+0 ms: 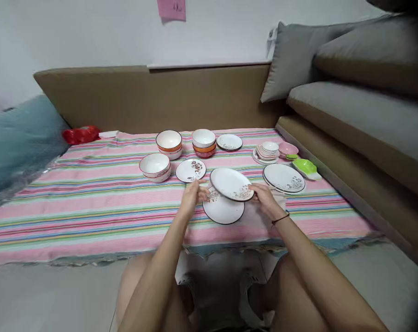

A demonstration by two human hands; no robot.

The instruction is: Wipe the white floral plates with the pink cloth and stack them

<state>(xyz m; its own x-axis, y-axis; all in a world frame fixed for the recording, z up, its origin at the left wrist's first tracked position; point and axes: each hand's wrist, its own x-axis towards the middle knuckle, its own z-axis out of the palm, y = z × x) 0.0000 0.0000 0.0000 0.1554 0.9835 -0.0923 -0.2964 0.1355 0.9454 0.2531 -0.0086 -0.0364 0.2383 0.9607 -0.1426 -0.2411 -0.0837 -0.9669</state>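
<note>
Head view: dish stacking looks well along, one plate not yet set down

Your right hand [264, 198] is clamped on the right edge of the raised plate [229, 180], tilted above the lower plate [224, 213]; your left hand [192, 197] has fingers loosely apart by the left edges, contact unclear. Done, by layout: three bowl stacks [155, 166] on the far side, small dishes [269, 147] piled far right. Seemingly left: both middle plates, perhaps the lone floral plate [190, 170]

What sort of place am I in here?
Probably a home living room, judging by what looks like a sofa and a grey pillow, though plates and bowls sit on a striped cloth.
</note>
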